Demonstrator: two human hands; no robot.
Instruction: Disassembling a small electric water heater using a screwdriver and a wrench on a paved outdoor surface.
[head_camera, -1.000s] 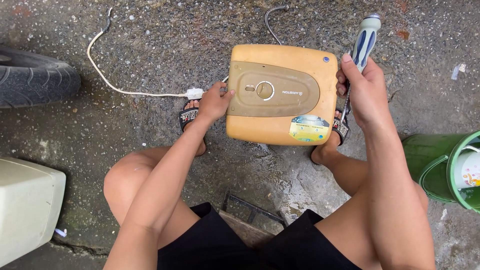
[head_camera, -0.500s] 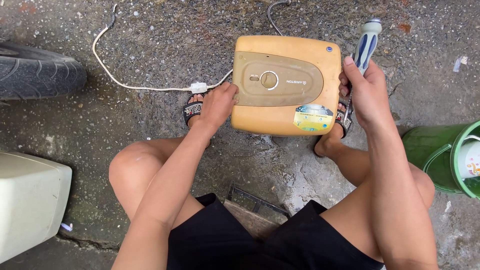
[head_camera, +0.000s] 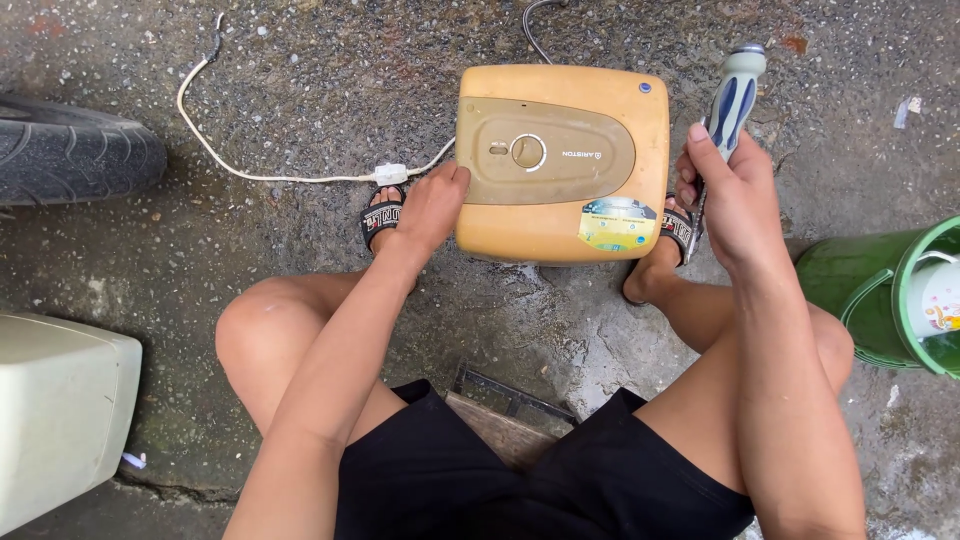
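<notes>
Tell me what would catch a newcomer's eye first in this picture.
Probably the yellowed box-shaped appliance with a round dial, lying on the wet concrete at top centre. The left hand rests against its left side, while the right hand grips a blue-and-grey screwdriver by its right edge. A white cord trails left toward a black tyre.

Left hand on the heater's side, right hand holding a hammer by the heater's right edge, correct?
Not a hammer. The head view shows the right hand holding a screwdriver with a blue-grey handle. The left hand does rest on the side of the yellow water heater.
</notes>
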